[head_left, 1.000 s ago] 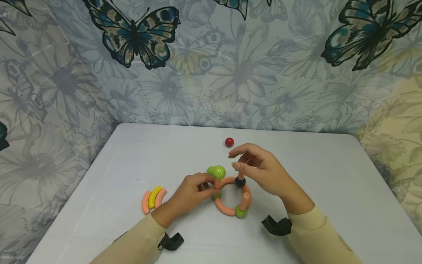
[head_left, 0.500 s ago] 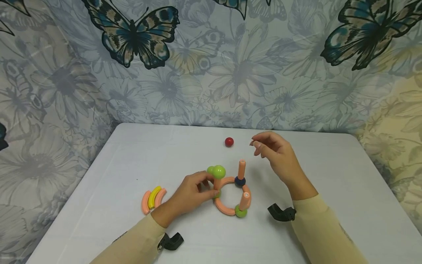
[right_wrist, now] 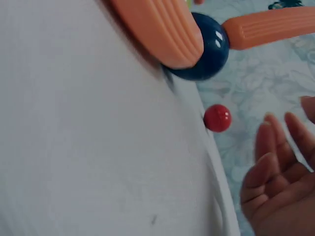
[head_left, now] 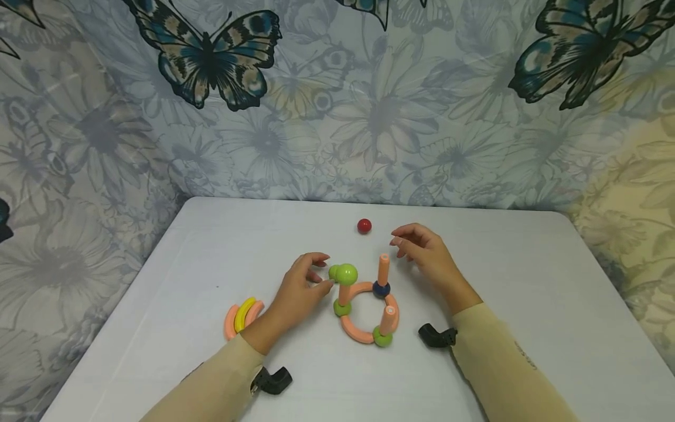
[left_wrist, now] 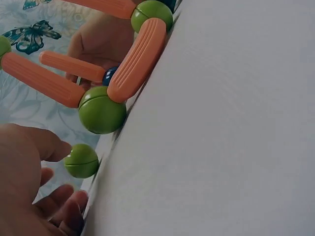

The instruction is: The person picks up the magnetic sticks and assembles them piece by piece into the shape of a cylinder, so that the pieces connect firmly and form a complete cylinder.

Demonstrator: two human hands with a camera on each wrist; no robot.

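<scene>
A ring of curved orange rods (head_left: 357,334) lies on the table, joined by a dark blue ball (head_left: 381,291), a front green ball (head_left: 382,338) and a left green ball (head_left: 341,309). An orange rod stands up from each joint. The left upright carries a top green ball (head_left: 347,274), and a separate green ball (left_wrist: 81,161) rests on the table behind it. My left hand (head_left: 302,292) hovers just left of these, fingers parted and holding nothing. Beyond the blue ball's upright rod (head_left: 384,269), my right hand (head_left: 429,258) is in the air with loosely bent fingers, nothing in them.
A red ball (head_left: 364,226) sits near the back of the white table (head_left: 527,281). Left of the ring lie two curved orange rods and a yellow rod (head_left: 244,315) side by side. A patterned cloth wall (head_left: 379,152) rises behind the table's far edge.
My left hand has let go of the left upright rod and drawn back left. My right hand left the blue ball's upright rod, rose away to the right, then came slightly back down and left.
</scene>
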